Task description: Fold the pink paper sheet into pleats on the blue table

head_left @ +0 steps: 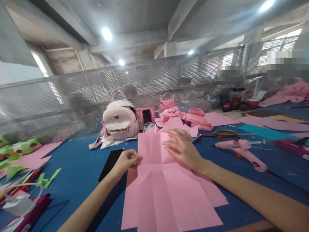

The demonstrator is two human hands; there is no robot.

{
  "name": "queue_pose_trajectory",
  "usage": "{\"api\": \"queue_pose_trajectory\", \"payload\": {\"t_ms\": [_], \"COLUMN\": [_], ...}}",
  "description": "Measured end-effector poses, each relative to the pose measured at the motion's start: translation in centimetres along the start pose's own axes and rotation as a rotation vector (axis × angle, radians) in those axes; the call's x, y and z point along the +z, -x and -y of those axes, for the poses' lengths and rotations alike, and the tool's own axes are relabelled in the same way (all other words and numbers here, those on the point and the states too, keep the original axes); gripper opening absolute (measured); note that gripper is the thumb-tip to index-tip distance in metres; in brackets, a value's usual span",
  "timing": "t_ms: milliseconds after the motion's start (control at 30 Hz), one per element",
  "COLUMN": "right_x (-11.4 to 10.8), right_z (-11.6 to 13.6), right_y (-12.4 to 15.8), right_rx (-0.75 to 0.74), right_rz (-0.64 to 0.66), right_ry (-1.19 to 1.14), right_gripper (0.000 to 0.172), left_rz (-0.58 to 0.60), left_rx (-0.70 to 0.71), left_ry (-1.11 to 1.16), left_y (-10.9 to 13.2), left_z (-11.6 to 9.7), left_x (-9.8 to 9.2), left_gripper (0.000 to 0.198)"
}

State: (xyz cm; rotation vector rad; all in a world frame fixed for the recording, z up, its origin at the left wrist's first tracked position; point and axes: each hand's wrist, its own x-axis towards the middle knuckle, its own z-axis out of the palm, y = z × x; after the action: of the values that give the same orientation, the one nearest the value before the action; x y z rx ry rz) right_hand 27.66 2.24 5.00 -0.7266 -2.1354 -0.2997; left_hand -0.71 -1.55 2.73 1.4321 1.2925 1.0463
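A creased pink sheet (pixel 164 193) lies in front of me on the blue table (pixel 79 167), with other pink sheets under it. My left hand (pixel 127 160) pinches the sheet's left edge between thumb and curled forefinger. Spread over the upper right part of the sheet is my right hand (pixel 182 146), its fingers apart and resting on the paper. Fold lines cross the sheet lengthwise and crosswise. A dark flat phone-like object (pixel 109 166) lies just left of my left hand.
Behind the paper stand a white backpack (pixel 120 120) and pink paper bags (pixel 169 111). A pink glue gun (pixel 243 149) and scissors (pixel 223 133) lie to the right. At the left are green paper strips (pixel 51 178) and a purple power strip (pixel 36 211).
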Motion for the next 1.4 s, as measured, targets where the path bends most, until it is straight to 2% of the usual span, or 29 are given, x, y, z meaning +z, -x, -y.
{"api": "queue_pose_trajectory", "payload": {"t_ms": [167,333,433,533,733,1033,1167,1400], "right_x": [-0.6,-0.5,0.0,0.5,1.3,1.4,1.4,1.4], "right_z": [1.0,1.7,2.3,2.6,2.1,2.3,2.2,2.4], "right_y": [0.0,0.3,0.6,0.9,1.5,1.6,1.6,1.5], "right_rx": [-0.112,-0.34,-0.426,-0.437,-0.431,-0.419,-0.403,-0.415], "right_rz": [0.069,0.313,0.457,0.526,0.553,0.565,0.582,0.556], "right_ry": [0.16,-0.009,-0.098,-0.117,-0.127,-0.178,-0.185,-0.209], "right_gripper": [0.021,0.028,0.029,0.032,0.032,0.032,0.032,0.032], "left_rz": [0.093,0.238,0.238,0.219,0.208,0.23,0.234,0.167], "left_rx": [-0.007,-0.075,-0.084,-0.086,-0.081,-0.039,-0.052,-0.101], "left_ry": [-0.042,-0.092,-0.099,-0.105,-0.126,-0.1,-0.051,-0.017], "left_y": [0.4,0.6,0.5,0.5,0.6,0.2,0.4,0.7], "left_z": [-1.2,-1.1,-0.8,-0.9,-1.0,0.6,0.3,-0.2], "left_x": [-0.7,-1.4,-0.9,-0.1,0.7,0.6,1.0,1.3], "left_gripper": [0.041,0.041,0.042,0.041,0.037,0.03,0.034,0.038]}}
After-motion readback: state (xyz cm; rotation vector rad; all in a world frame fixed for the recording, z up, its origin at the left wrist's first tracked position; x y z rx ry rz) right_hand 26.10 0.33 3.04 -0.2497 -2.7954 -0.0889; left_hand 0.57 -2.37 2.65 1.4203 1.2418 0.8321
